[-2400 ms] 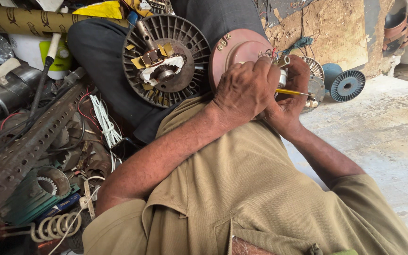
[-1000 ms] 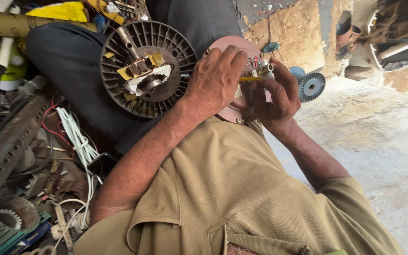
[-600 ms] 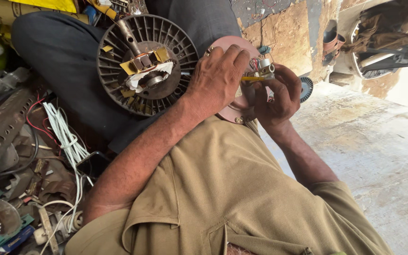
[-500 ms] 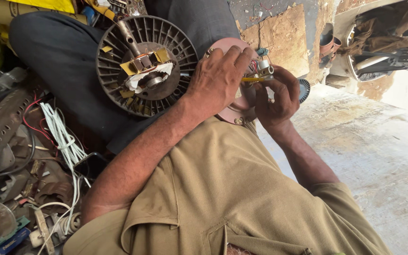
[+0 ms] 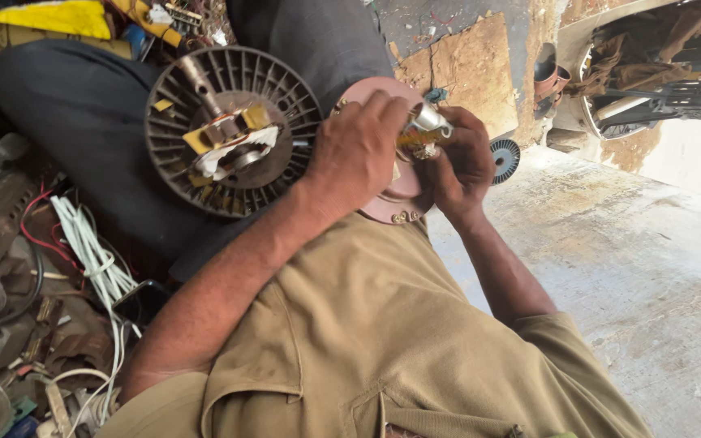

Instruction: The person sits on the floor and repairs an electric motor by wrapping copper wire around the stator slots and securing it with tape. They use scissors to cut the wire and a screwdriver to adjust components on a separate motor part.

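My left hand (image 5: 357, 156) grips a round reddish-brown plate (image 5: 393, 207) held over my lap, its fingers curled over the plate's top. My right hand (image 5: 460, 162) pinches a small metal and yellow part (image 5: 423, 130) at the plate's middle, touching my left fingers. Much of the plate is hidden by both hands. To the left of my left hand, a dark finned round motor housing (image 5: 229, 134) with yellow and white pieces at its hub rests on my dark trouser leg (image 5: 83, 122).
White and red wires (image 5: 95, 259), metal scraps and perforated bars lie heaped at the left. A small ribbed wheel (image 5: 503, 158) stands on the concrete floor (image 5: 634, 268) beyond my right hand. A broken wall and dark machine parts (image 5: 659, 73) are at the top right.
Both hands stay together on the plate and small part; the fingers have shifted slightly. The view has drifted, so the small wheel now sits partly behind my right hand.
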Demonstrator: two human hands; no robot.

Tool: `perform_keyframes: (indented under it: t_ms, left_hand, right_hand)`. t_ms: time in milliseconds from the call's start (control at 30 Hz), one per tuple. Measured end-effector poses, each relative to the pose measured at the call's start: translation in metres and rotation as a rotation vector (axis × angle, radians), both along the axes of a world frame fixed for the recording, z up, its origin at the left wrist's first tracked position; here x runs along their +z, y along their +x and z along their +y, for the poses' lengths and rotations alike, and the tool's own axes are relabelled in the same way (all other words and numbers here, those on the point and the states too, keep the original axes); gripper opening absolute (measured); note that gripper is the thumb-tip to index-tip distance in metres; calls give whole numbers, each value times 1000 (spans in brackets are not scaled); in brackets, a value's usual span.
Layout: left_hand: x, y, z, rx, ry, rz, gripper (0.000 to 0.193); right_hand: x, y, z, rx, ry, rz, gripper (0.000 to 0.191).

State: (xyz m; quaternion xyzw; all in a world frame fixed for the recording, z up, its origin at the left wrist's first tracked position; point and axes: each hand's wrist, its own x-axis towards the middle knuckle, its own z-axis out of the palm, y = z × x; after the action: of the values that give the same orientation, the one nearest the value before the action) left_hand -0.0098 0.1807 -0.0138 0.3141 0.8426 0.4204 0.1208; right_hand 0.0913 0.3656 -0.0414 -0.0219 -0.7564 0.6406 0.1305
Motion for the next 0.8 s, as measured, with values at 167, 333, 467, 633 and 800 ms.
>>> perform_keyframes:
  t_ms: [167, 333, 467, 633, 800]
  left_hand:
    - [-8, -35, 9, -113, 252, -59, 46]
    - [6, -46, 0, -196, 262, -177, 38]
    - [36, -25, -20, -101, 265, -114, 42]
    - [47, -14, -22, 8, 145, -112, 39]
    - [37, -13, -14, -8, 110, -108, 48]
  right_hand:
    - [-7, -7, 9, 58, -202, 8, 15]
    - [-2, -11, 15, 96, -245, -42, 15]
    - [1, -19, 15, 244, -114, 19, 8]
    - [-2, -27, 11, 153, -259, -31, 8]
    - [-6, -25, 22, 162, 110, -83, 11]
